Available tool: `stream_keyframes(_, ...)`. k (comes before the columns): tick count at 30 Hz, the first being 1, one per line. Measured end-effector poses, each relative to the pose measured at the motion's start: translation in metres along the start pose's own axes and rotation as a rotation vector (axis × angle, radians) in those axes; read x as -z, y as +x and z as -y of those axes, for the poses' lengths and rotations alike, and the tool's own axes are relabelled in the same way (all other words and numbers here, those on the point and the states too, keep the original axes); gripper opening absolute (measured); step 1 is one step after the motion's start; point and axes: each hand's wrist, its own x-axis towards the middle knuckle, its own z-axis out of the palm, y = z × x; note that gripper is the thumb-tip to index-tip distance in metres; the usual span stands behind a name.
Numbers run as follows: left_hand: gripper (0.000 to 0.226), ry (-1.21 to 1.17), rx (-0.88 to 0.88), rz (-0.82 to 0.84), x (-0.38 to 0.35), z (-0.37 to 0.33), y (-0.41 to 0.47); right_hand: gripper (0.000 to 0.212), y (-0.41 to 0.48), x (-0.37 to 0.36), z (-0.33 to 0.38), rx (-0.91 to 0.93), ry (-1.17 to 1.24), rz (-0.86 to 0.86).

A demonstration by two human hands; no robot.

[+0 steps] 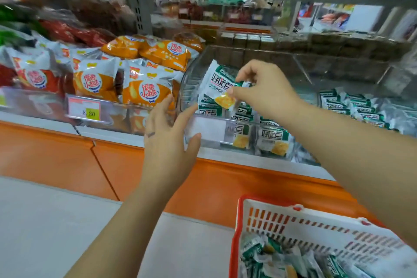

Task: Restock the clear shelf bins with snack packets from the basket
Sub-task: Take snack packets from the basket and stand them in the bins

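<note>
My right hand (264, 93) pinches a green-and-white snack packet (215, 83) above the clear bin (189, 84), where similar packets (273, 140) lie. My left hand (169, 144), fingers spread, is at the bin's front left corner. The red-and-white basket (316, 230) below holds more.

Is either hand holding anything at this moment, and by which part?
The right hand pinches a white-and-green foil snack packet by one side edge, between thumb and fingers, above the clear plastic shelf bin. The left hand is open and grips nothing.
</note>
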Motion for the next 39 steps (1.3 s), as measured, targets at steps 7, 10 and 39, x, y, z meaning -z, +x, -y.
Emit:
stream_keyframes(7, 0.047, 0.089, -0.053, -0.017, -0.024, 0.022, 0.0, 0.018, 0.037, -0.043, -0.024, -0.001, -0.103, 0.257)
stream_keyframes(10, 0.048, 0.072, -0.047, -0.024, -0.028, 0.022, -0.002, 0.014, 0.042, -0.047, -0.031, 0.033, -0.189, 0.383)
stream_keyframes(39, 0.042, -0.306, 0.348, 0.475, -0.108, -0.032, -0.189, 0.042, -0.264, -0.07, -0.218, -0.547, -0.183, 0.95)
